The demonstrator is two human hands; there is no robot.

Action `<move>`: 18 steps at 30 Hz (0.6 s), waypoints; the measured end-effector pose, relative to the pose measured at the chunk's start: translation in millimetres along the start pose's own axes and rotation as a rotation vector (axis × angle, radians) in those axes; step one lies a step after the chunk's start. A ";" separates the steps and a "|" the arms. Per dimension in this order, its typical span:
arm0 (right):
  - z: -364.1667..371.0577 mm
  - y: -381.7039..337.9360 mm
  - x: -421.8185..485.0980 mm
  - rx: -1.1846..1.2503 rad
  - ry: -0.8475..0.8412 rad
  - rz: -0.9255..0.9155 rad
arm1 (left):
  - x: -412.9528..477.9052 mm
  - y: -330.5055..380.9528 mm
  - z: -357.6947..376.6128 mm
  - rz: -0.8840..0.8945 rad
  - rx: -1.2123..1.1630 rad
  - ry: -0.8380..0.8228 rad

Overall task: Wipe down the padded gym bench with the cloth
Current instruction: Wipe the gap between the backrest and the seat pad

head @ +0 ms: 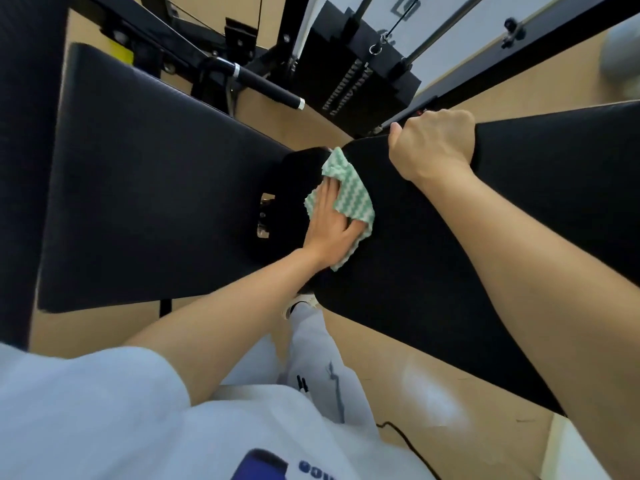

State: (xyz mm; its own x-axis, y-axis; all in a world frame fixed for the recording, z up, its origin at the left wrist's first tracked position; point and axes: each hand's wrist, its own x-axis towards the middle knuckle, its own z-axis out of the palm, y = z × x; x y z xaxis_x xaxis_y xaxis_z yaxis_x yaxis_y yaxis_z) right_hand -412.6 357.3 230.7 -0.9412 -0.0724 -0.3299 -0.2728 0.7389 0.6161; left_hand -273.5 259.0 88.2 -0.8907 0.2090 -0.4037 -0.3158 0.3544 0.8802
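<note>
The black padded gym bench has two pads: one (145, 188) stretches to the left, the other (433, 271) runs to the right and toward me. A green-and-white wavy cloth (353, 195) lies at the inner end of the right pad, by the gap between the pads. My left hand (329, 230) presses flat on the cloth, fingers closed over it. My right hand (433, 147) grips the far edge of the right pad, fingers curled around it.
A black weight stack (363, 74) with cables and guide rods stands beyond the bench. A black handle bar (263, 84) with chrome rings lies behind the left pad. Metal hinge hardware (265, 216) shows in the gap. A black cable (408, 445) runs across the tan floor.
</note>
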 end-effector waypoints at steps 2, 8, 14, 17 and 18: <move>3.0 0.4 2.2 0.007 0.007 0.005 | 34.1 11.8 -16.2 -0.097 -0.091 0.055; 6.9 -1.0 6.7 0.002 0.020 -0.007 | 114.8 35.9 -56.7 -0.156 0.128 -0.040; 4.5 -0.8 5.4 -0.025 0.063 -0.065 | 136.6 51.3 -54.5 0.018 -0.061 -0.184; 5.9 0.3 6.1 -0.029 0.057 -0.076 | 130.6 38.2 -50.6 0.104 0.080 -0.111; 5.7 -1.3 7.3 -0.027 0.054 -0.076 | 132.3 27.6 -54.2 0.108 0.143 -0.111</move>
State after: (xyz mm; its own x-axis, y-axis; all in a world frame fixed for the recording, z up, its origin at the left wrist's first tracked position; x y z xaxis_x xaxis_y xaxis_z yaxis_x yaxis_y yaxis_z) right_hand -418.0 359.7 223.4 -0.9266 -0.1640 -0.3384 -0.3487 0.7117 0.6098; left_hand -417.8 247.0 72.5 -0.8729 0.3489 -0.3411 -0.1638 0.4489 0.8784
